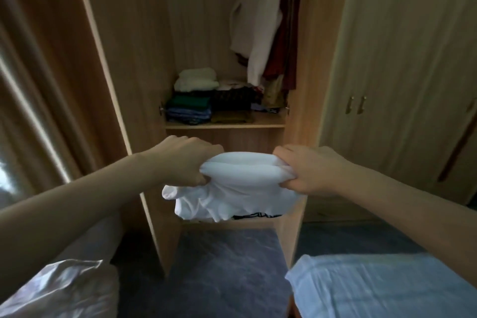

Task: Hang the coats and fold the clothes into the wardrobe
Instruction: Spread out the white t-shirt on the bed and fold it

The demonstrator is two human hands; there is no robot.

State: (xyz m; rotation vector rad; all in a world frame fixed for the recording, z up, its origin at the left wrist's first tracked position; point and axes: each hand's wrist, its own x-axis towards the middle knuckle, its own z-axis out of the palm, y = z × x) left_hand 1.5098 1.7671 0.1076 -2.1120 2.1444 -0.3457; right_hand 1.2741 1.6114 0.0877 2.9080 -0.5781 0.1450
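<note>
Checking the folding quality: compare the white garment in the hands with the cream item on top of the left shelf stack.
The white garment is held in the air, gripped by the left hand and right hand; the cream item rests on the left stack on the shelf. The white garment is only partly folded, its lower part hanging crumpled; the cream item lies in a compact bundle. The white garment is brighter white; the cream item is off-white. Both are light, plain fabric.

No text, label, brand, number or sign can be read anywhere in this view; the folded clothes [206, 100] on the wardrobe shelf [224, 125] carry only blurred patterns, too soft to tell as letters. The white garment [240, 188] shows plain cloth; its dark striped edge bears no legible marking.
</note>
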